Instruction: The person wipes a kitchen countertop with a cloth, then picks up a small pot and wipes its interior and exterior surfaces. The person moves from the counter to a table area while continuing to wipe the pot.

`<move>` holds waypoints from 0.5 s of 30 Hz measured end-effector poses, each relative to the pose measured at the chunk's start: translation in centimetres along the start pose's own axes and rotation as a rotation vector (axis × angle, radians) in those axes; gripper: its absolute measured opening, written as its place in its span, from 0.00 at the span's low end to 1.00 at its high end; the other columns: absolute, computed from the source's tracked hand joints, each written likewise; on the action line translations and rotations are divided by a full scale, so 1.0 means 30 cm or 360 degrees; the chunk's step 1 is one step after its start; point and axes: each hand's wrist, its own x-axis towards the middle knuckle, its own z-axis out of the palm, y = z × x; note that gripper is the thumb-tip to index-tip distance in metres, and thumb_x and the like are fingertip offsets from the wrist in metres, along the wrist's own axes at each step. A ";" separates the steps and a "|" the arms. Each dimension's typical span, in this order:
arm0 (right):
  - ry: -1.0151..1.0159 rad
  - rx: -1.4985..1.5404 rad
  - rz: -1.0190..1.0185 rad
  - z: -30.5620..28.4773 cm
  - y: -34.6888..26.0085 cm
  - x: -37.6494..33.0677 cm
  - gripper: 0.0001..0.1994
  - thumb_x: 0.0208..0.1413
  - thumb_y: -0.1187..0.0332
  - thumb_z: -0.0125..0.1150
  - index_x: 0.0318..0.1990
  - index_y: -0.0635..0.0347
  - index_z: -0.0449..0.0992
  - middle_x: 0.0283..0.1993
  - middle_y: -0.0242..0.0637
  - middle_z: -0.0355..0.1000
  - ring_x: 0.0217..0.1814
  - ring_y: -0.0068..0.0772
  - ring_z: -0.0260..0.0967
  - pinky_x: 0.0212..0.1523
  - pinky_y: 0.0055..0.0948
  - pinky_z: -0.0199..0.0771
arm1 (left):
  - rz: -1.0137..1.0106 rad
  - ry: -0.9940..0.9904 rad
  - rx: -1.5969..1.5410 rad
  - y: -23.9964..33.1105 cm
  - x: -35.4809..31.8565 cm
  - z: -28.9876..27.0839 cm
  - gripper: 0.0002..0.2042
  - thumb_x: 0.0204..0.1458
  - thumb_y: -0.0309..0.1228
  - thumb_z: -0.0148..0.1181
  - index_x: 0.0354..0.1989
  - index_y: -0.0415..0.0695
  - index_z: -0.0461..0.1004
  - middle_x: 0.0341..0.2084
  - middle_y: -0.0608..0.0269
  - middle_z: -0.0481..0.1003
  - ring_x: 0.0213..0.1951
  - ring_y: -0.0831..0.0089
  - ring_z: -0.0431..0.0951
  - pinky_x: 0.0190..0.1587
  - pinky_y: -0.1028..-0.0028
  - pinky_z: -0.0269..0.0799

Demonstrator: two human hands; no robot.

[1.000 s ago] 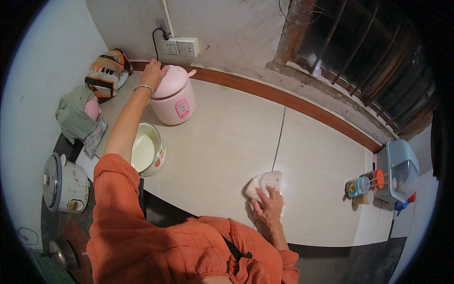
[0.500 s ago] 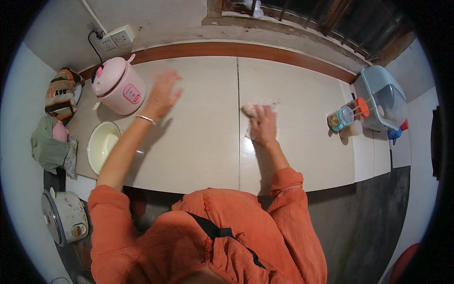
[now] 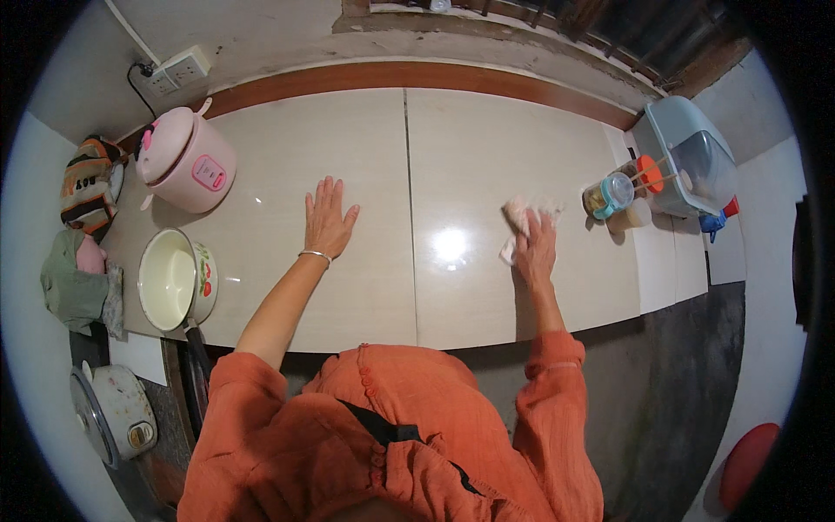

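Observation:
My left hand (image 3: 328,224) lies flat on the pale tabletop (image 3: 365,291), fingers stretched out, a bracelet at its wrist. It holds nothing. On the table's right half, my right hand (image 3: 537,248) presses down on a crumpled pinkish-white cloth (image 3: 516,213), with its fingers over it; the cloth sticks out to the left of the fingers and below them. A white enamel saucepan (image 3: 206,291) with a dark handle stands left of my left forearm. Behind that pan is a pink rice cooker (image 3: 193,170).
Lidded jars (image 3: 600,202) and a pale blue container (image 3: 691,130) occupy the right end. A striped bag (image 3: 87,184) and green cloth (image 3: 70,283) lie at the left. Below them sits an old rice cooker (image 3: 126,418). A brown ledge (image 3: 348,76) borders the back.
My right hand has slid to the right with the cloth. My left hand has come away from the pink rice cooker, rightward and nearer, and now rests flat. The view has shifted slightly.

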 end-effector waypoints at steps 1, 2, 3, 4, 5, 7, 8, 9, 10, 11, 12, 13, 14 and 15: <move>0.0057 0.0015 0.0058 0.026 0.023 0.039 0.24 0.44 0.76 0.51 0.53 0.55 0.67 0.58 0.51 0.59 0.61 0.53 0.53 0.61 0.47 0.53 | 0.0010 0.0041 0.0010 0.016 0.001 0.001 0.30 0.57 0.45 0.42 0.63 0.39 0.49 0.64 0.51 0.45 0.66 0.59 0.41 0.66 0.59 0.33; 0.0115 0.0030 0.0114 0.037 0.047 0.057 0.24 0.44 0.76 0.51 0.53 0.56 0.68 0.58 0.51 0.59 0.61 0.54 0.53 0.61 0.46 0.53 | 0.0023 0.0044 -0.0003 0.026 0.006 0.003 0.29 0.57 0.45 0.42 0.63 0.40 0.50 0.64 0.51 0.45 0.66 0.59 0.42 0.66 0.59 0.33; 0.0066 0.0028 0.0004 0.080 -0.018 0.057 0.24 0.46 0.76 0.50 0.55 0.54 0.67 0.61 0.51 0.56 0.63 0.54 0.52 0.61 0.43 0.53 | 0.0014 0.0045 0.0010 0.016 0.003 0.000 0.29 0.57 0.44 0.43 0.63 0.40 0.50 0.64 0.52 0.45 0.66 0.60 0.42 0.66 0.59 0.32; -0.0092 0.0130 -0.0029 0.096 -0.119 0.056 0.24 0.46 0.77 0.49 0.55 0.53 0.67 0.60 0.51 0.56 0.63 0.54 0.52 0.61 0.44 0.55 | 0.0007 0.0051 0.0016 0.010 0.001 -0.001 0.29 0.57 0.43 0.43 0.63 0.40 0.50 0.64 0.52 0.46 0.66 0.60 0.42 0.66 0.60 0.32; -0.0192 0.0313 -0.0186 0.109 -0.207 0.031 0.24 0.46 0.77 0.48 0.54 0.51 0.68 0.61 0.51 0.56 0.63 0.55 0.52 0.60 0.45 0.55 | 0.0004 0.0051 0.0003 0.014 0.002 -0.003 0.29 0.57 0.43 0.43 0.62 0.40 0.50 0.64 0.52 0.46 0.66 0.60 0.42 0.66 0.59 0.33; -0.0516 0.0549 -0.0545 0.100 -0.376 -0.059 0.26 0.42 0.80 0.52 0.52 0.48 0.70 0.59 0.51 0.59 0.63 0.53 0.52 0.60 0.42 0.57 | 0.0001 0.0053 -0.0017 0.015 0.003 -0.006 0.29 0.56 0.45 0.42 0.62 0.39 0.51 0.64 0.52 0.47 0.66 0.60 0.43 0.66 0.59 0.34; -0.0639 0.0509 -0.0804 0.054 -0.457 -0.091 0.25 0.42 0.80 0.54 0.51 0.48 0.71 0.59 0.50 0.58 0.64 0.51 0.53 0.61 0.44 0.56 | -0.0003 0.0053 -0.0006 0.004 -0.005 -0.008 0.29 0.56 0.44 0.42 0.62 0.39 0.51 0.64 0.51 0.47 0.65 0.59 0.44 0.66 0.59 0.35; -0.0808 0.0694 -0.0989 -0.005 -0.508 -0.096 0.24 0.41 0.79 0.56 0.50 0.50 0.72 0.59 0.48 0.59 0.63 0.49 0.54 0.61 0.48 0.55 | -0.0005 0.0057 -0.0005 -0.002 -0.008 -0.004 0.28 0.56 0.44 0.43 0.62 0.39 0.52 0.64 0.51 0.48 0.65 0.59 0.44 0.66 0.59 0.35; -0.0850 0.0712 -0.1063 0.002 -0.481 -0.113 0.25 0.39 0.79 0.56 0.49 0.50 0.72 0.58 0.48 0.60 0.62 0.49 0.55 0.61 0.48 0.56 | -0.0003 0.0070 -0.0002 -0.001 -0.004 -0.009 0.28 0.56 0.44 0.43 0.61 0.39 0.52 0.63 0.51 0.48 0.65 0.59 0.45 0.66 0.59 0.36; -0.0894 0.0731 -0.1138 0.017 -0.438 -0.116 0.25 0.37 0.79 0.57 0.49 0.51 0.71 0.57 0.47 0.61 0.62 0.48 0.57 0.61 0.48 0.56 | 0.0002 0.0076 0.0006 0.005 -0.004 -0.015 0.28 0.56 0.44 0.43 0.61 0.39 0.52 0.63 0.51 0.49 0.65 0.59 0.46 0.66 0.59 0.36; -0.0825 0.0656 -0.1075 0.013 -0.388 -0.093 0.26 0.36 0.80 0.57 0.49 0.51 0.71 0.56 0.47 0.62 0.61 0.49 0.58 0.60 0.47 0.58 | 0.0007 0.0081 0.0011 0.012 -0.004 -0.018 0.28 0.56 0.44 0.43 0.61 0.39 0.53 0.63 0.51 0.49 0.65 0.58 0.46 0.65 0.58 0.36; -0.0750 0.0587 -0.1019 0.005 -0.335 -0.060 0.27 0.35 0.80 0.57 0.49 0.51 0.70 0.56 0.46 0.63 0.59 0.49 0.59 0.59 0.45 0.59 | 0.0010 0.0091 0.0023 0.014 -0.002 -0.028 0.28 0.56 0.43 0.43 0.61 0.38 0.53 0.63 0.51 0.50 0.65 0.58 0.47 0.65 0.58 0.37; -0.0599 0.0500 -0.0901 0.014 -0.280 -0.010 0.28 0.36 0.80 0.54 0.51 0.49 0.69 0.55 0.46 0.63 0.57 0.51 0.61 0.56 0.44 0.62 | 0.0004 0.0092 0.0010 0.015 0.002 -0.036 0.28 0.56 0.43 0.43 0.61 0.38 0.53 0.63 0.51 0.50 0.65 0.58 0.47 0.65 0.58 0.37; -0.0455 0.0379 -0.0811 0.022 -0.207 0.044 0.27 0.37 0.80 0.52 0.51 0.49 0.70 0.55 0.46 0.63 0.55 0.52 0.61 0.54 0.44 0.63 | -0.0004 0.0089 -0.0001 0.018 0.002 -0.040 0.27 0.56 0.43 0.43 0.61 0.38 0.54 0.63 0.50 0.50 0.65 0.58 0.47 0.65 0.58 0.37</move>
